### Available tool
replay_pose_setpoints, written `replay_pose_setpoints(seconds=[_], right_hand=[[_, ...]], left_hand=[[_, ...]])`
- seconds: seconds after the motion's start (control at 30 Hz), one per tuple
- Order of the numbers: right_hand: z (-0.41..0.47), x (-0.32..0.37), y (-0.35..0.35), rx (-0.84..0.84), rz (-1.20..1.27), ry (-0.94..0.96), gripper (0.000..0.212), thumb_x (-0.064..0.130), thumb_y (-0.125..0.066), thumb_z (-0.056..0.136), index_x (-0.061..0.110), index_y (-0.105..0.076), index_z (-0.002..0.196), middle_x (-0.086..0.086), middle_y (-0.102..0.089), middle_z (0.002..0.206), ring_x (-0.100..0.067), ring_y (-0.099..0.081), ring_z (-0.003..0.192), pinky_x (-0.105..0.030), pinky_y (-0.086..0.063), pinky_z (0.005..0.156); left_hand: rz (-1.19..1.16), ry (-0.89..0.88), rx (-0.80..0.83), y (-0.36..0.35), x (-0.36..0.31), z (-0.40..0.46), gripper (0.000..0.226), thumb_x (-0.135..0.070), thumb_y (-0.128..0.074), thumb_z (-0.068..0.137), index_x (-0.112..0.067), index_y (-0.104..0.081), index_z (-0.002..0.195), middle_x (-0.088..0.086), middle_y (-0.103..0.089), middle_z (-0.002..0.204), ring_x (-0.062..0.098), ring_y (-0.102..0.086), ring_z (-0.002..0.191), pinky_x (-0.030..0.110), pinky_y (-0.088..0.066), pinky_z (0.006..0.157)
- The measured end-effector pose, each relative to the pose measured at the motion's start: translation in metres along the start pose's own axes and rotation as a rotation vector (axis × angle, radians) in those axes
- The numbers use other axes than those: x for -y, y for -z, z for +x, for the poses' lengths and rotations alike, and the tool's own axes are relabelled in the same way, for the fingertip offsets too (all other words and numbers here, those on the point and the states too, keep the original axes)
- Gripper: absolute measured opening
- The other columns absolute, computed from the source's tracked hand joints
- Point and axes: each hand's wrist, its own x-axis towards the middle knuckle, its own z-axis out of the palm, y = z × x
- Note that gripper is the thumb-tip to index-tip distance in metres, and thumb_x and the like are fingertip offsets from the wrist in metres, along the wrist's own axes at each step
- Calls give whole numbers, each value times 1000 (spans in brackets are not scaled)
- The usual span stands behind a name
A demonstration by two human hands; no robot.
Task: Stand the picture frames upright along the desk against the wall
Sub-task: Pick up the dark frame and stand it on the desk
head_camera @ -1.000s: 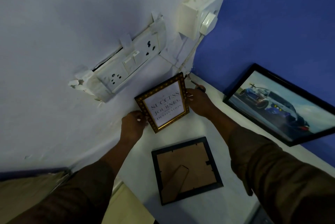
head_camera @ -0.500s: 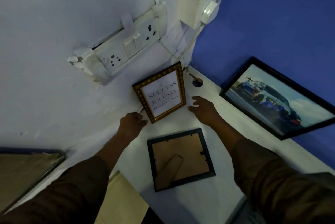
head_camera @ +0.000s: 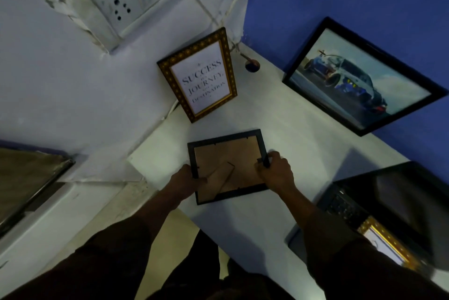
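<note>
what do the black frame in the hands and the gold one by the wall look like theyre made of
Black frame: matte black rim, wood or plastic, unclear; its brown backing looks like fibreboard or card, dull, with a fold-out stand. Gold frame: dark rim with shiny gold dotted pattern, possibly moulded plastic or wood; white printed sheet inside.

Both arms reach forward in dark sleeves. The left hand [head_camera: 184,179] has its grip closed on one side edge of what it holds, thumb on top; the right hand [head_camera: 277,172] clasps the opposite edge, fingers curled.
</note>
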Motion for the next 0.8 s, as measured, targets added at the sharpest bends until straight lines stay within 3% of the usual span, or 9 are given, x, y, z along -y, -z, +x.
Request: replay_pose_setpoints(seconds=[0.1, 0.2, 0.3, 0.4, 0.5, 0.57, 0.7, 0.8], right_hand=[[1, -4, 1, 26, 66, -27, 45, 46, -63, 89, 16, -56, 122, -9, -68, 109, -29, -65, 102, -37, -53, 87], [-4, -1, 14, 110, 156, 0, 24, 40, -56, 98, 19, -65, 104, -5, -70, 98, -28, -67, 97, -36, -52, 86], [-13, 0, 29, 173, 281, 91, 25, 40, -57, 99, 18, -63, 90, -6, -71, 94, -26, -68, 93, -33, -51, 78], [-22, 11, 45, 217, 387, 164, 28, 38, -61, 98, 12, -69, 106, -8, -73, 106, -26, -70, 100, -40, -57, 92], [-36, 27, 61, 193, 420, 223, 31, 37, -64, 96, 10, -70, 109, -11, -74, 110, -29, -70, 102, -49, -56, 97], [-47, 37, 72, 192, 412, 250, 24, 34, -64, 95, 13, -71, 106, -11, -74, 108, -29, -71, 101, -48, -57, 95], [-80, 49, 101, 219, 439, 274, 12, 22, -61, 97, 13, -68, 97, -16, -71, 105, -31, -70, 98, -44, -61, 86], [-102, 55, 118, 241, 493, 248, 14, 19, -57, 100, 8, -65, 103, -14, -69, 100, -24, -68, 88, -33, -57, 71]], left_hand=[[10, -30, 37, -5, 0, -7, 103, -52, -77, 65, -17, -33, 152, 8, -46, 147, 27, -48, 131, 40, -45, 107], [104, -62, 23, -8, 5, -14, 102, -47, -78, 75, -19, -23, 157, 14, -36, 152, 31, -45, 134, 38, -47, 104], [208, -120, 3, -16, 10, -23, 116, -54, -82, 66, -18, -20, 157, 18, -34, 151, 36, -45, 133, 45, -47, 106], [417, -230, -104, -26, 15, -39, 119, -60, -80, 66, -19, -16, 157, 18, -23, 159, 38, -33, 143, 46, -37, 113], [626, -513, -295, -40, 16, -64, 113, -64, -74, 67, -17, -23, 156, 18, -23, 160, 38, -30, 144, 44, -25, 116], [666, -631, -420, -48, 12, -79, 103, -58, -75, 65, -16, -33, 149, 18, -35, 152, 38, -41, 134, 45, -32, 112], [594, -691, -648, -64, -1, -115, 77, -32, -78, 74, -14, -44, 141, 14, -57, 134, 34, -59, 115, 42, -52, 97], [497, -741, -735, -70, -4, -136, 63, -17, -71, 84, -12, -50, 143, 17, -60, 136, 36, -62, 113, 45, -57, 86]])
